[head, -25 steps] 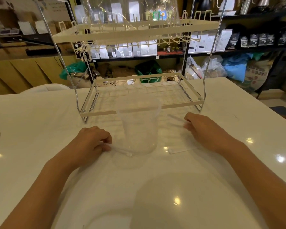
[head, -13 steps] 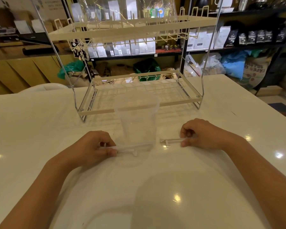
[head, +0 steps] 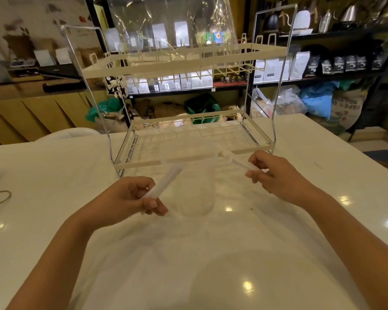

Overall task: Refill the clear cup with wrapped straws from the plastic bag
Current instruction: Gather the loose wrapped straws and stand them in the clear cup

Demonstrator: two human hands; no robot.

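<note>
Clear cup upright on the white table, dead centre between the two hands and just in front of the wire rack, mouth up and apparently empty, though hard to be sure through walls this transparent. Left hand low and to the left of the cup, fingers closed on the near end of a wrapped straw; long axis slanting up and away to the right, far tip close to the cup's left rim. Right hand higher and to the right, pinching a second wrapped straw near its back end; long axis running up and to the left, tip just outside the right rim. Both straws aimed inward at the cup's mouth from opposite sides, neither yet inside. Right tip seemingly nearer the opening, so likely first in; left one in need of more lift and tilt toward vertical to clear the rim. Plastic bag draped on the rack's top tier, well behind and above the cup, out of easy reach of either hand for now.
</note>
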